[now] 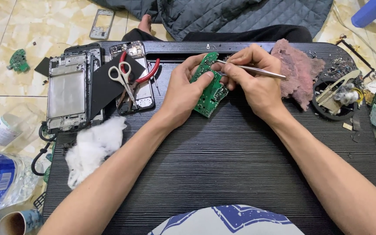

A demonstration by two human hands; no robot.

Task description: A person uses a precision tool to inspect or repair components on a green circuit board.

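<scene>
The left hand point(183, 89) clamps the green circuit board point(209, 89) near the tabletop's point(223, 165) far edge; the right hand point(251, 78) pinches metal tweezers point(257, 69), tips on the board's top. Component-picking seems underway, and lifting calls for steadiness.

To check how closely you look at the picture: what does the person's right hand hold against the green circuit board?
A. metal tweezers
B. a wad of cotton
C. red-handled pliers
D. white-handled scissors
A: the right hand pinches slim metal tweezers with their tips at the green circuit board, which the left hand holds; the scissors and pliers lie untouched to the left.
</scene>
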